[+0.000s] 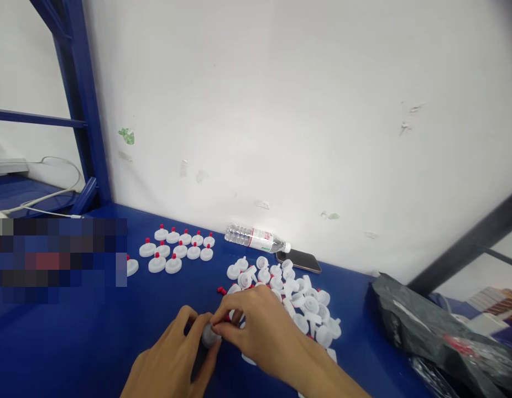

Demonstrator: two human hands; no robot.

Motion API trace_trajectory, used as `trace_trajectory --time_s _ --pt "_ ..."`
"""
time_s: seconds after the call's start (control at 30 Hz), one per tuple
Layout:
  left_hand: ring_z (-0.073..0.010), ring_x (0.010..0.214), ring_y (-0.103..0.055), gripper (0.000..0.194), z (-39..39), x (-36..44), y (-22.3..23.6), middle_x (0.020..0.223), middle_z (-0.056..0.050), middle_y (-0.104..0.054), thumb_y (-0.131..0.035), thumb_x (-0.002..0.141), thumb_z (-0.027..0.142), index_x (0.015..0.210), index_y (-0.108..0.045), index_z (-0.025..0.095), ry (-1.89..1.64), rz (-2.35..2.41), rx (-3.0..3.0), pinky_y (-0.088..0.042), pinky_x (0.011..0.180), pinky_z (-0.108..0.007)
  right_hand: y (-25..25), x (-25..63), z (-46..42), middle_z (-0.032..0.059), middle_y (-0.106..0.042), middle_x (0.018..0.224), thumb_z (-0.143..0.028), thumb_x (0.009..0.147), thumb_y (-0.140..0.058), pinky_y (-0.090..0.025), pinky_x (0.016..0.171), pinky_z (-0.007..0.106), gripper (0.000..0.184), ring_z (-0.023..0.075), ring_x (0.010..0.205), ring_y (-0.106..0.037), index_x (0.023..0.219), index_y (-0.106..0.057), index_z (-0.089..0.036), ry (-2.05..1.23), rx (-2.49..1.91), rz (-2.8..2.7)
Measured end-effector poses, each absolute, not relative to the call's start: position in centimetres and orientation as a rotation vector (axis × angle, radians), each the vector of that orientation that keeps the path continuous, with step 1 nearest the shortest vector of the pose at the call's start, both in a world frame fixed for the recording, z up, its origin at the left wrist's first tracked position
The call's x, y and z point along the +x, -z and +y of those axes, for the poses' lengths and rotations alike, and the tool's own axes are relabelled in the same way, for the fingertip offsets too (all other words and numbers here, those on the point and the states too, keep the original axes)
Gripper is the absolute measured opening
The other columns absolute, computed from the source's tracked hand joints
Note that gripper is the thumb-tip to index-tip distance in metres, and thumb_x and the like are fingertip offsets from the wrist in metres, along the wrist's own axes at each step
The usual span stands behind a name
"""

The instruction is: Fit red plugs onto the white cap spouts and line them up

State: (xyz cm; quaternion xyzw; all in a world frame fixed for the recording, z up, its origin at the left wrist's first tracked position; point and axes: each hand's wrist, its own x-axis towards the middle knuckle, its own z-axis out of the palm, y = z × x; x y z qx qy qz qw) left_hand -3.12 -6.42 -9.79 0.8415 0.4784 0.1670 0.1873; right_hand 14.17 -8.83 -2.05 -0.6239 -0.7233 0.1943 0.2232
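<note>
My left hand (pixel 173 354) is closed around a white plastic spout cap (pixel 209 336), thumb and forefinger on its sides. Right above it, the thumb and forefinger of my right hand (pixel 256 326) are pinched together at the cap's edge. What lies between those fingertips is hidden. To the right, partly behind my right hand, is a loose pile of white spout caps (pixel 312 304). Small red tips (pixel 221 290) lie by the pile's left side, and more red shows among the caps. At the back left, white caps with red tips (pixel 173 264) stand upright in rough rows.
A clear water bottle (pixel 262 239) lies on its side against the white wall, beside a dark phone (pixel 299 260). On the right sits a grey plastic bag (pixel 422 326). Blue metal frame posts (pixel 88 99) rise at the left of the blue table (pixel 73 337). A blurred patch covers the left edge.
</note>
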Motion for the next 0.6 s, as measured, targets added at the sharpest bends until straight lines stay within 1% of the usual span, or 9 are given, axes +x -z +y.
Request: trace_trajectory --time_s 0.13,0.33,0.47,0.5,0.6 --pt "-0.0147 0.078 -0.07 0.033 -6.4 -3.0 9.8 0.106 0.0 -0.061 -0.031 0.102 0.036 0.111 -0.062 0.03 -0.467 1.351 2.379 -0.041 0.059 -0.026 2.0 14.2 -8.8 -0.0048 -0.08 0.082 -0.015 0.085 -0.072 -0.048 0.074 0.023 0.018 0.0142 0.074 -0.073 0.09 -0.081 -0.03 -0.495 -1.73 -2.058" --pt "-0.0156 0.081 -0.07 0.033 -6.3 -2.8 9.6 0.105 0.0 -0.062 -0.03 0.103 0.034 0.11 -0.062 0.03 -0.462 1.351 2.363 -0.04 0.06 -0.026 2.5 14.4 -8.4 -0.004 -0.081 0.085 -0.02 0.086 -0.076 -0.047 0.074 0.023 0.011 0.0142 0.077 -0.073 0.089 -0.082 -0.029 -0.545 -1.752 -2.028" --pt "-0.0159 0.079 -0.069 0.035 -6.5 -2.7 9.6 0.104 -0.001 -0.061 -0.028 0.103 0.033 0.11 -0.062 0.029 -0.418 1.356 2.359 -0.039 0.06 -0.027 3.0 14.4 -8.4 -0.0031 -0.081 0.089 -0.018 0.088 -0.075 -0.046 0.072 0.022 0.012 0.0141 0.08 -0.073 0.087 -0.081 -0.027 -0.511 -1.697 -2.056" --pt "-0.0163 0.08 -0.069 0.035 -6.5 -2.8 9.6 0.105 -0.001 -0.061 -0.028 0.103 0.032 0.113 -0.061 0.029 -0.413 1.365 2.354 -0.04 0.06 -0.027 3.2 14.4 -8.4 -0.0029 -0.081 0.09 -0.017 0.089 -0.073 -0.045 0.072 0.022 0.013 0.0142 0.081 -0.073 0.087 -0.081 -0.027 -0.483 -1.679 -2.076" --pt "-0.0184 0.087 -0.069 0.04 -6.7 -2.9 9.5 0.111 -0.004 -0.061 -0.026 0.103 0.033 0.13 -0.055 0.027 -0.456 1.422 2.308 -0.044 0.065 -0.029 3.5 14.0 -8.2 -0.0017 -0.079 0.087 -0.015 0.093 -0.066 -0.043 0.071 0.023 0.018 0.0155 0.082 -0.072 0.084 -0.078 -0.025 -0.349 -1.661 -2.138"
